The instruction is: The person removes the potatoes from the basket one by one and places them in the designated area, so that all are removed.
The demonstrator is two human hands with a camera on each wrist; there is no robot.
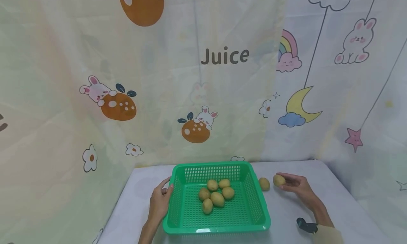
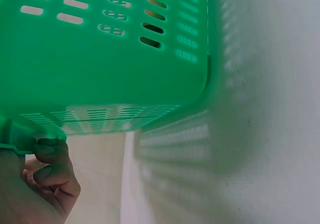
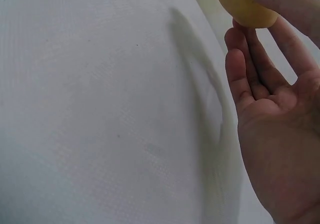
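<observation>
Head view showing a right hand (image 1: 297, 185) pinching a potato (image 1: 279, 180) beside a green basket (image 1: 229, 229)

From above, the head camera is taking in what neither wrist camera is showing: six potatoes (image 1: 217, 199) lying clustered on the basket floor, and one more potato (image 1: 264, 184) sitting on the white table (image 1: 136, 191) just beside the basket's right wall. The left hand (image 1: 159, 203) is gripping the left rim, its fingers curling closely there. The left wrist view is adding the slotted outer wall and the shadow the basket is casting. The right wrist view is revealing the palm, with thumb and fingertips closing round the held potato and the other fingers bending loosely; whether that potato is touching the table, I cannot tell.

It is looking yellow-brown, smooth and rounded, matching those in the basket, and is staying outside, to the right of the loose one.

Behind, a printed curtain (image 1: 165, 95) is carrying the dark word "Juice" (image 1: 225, 56) among rabbits and orange fruit.
</observation>
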